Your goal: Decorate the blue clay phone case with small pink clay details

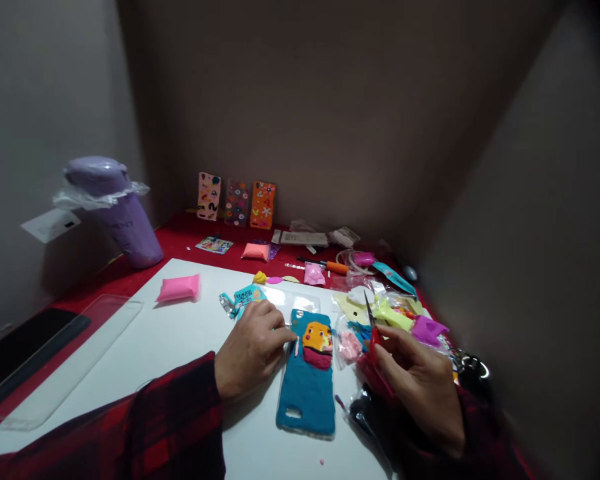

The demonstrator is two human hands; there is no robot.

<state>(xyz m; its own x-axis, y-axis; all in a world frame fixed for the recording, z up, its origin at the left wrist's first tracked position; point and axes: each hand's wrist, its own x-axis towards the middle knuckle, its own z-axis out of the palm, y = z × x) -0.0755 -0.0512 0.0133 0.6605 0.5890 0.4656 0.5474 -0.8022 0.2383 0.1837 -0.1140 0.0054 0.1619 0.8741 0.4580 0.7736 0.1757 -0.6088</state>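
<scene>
A phone case (pixel 307 397) covered in teal clay lies on the white board, with an orange face (pixel 318 337) and a dark pink band modelled on its upper part. My left hand (pixel 257 347) rests at the case's left edge, fingers curled. Its index fingertip touches the edge by a thin pale pink strip (pixel 297 347); the thumb is hidden, so what the fingers grip I cannot make out. Right of the case, my right hand (pixel 415 380) is closed on red-handled scissors (pixel 373 333), blades pointing up. Near them lie a lump of pale pink clay (pixel 351 347) and teal clay scraps.
Three decorated cases, one orange (pixel 263 205), lean against the back wall. A purple tumbler (pixel 130 227) stands at the left. Clay packets, such as a pink one (pixel 179 288), lie around. A transparent case (pixel 75 360) and a black phone (pixel 25 347) are at the left.
</scene>
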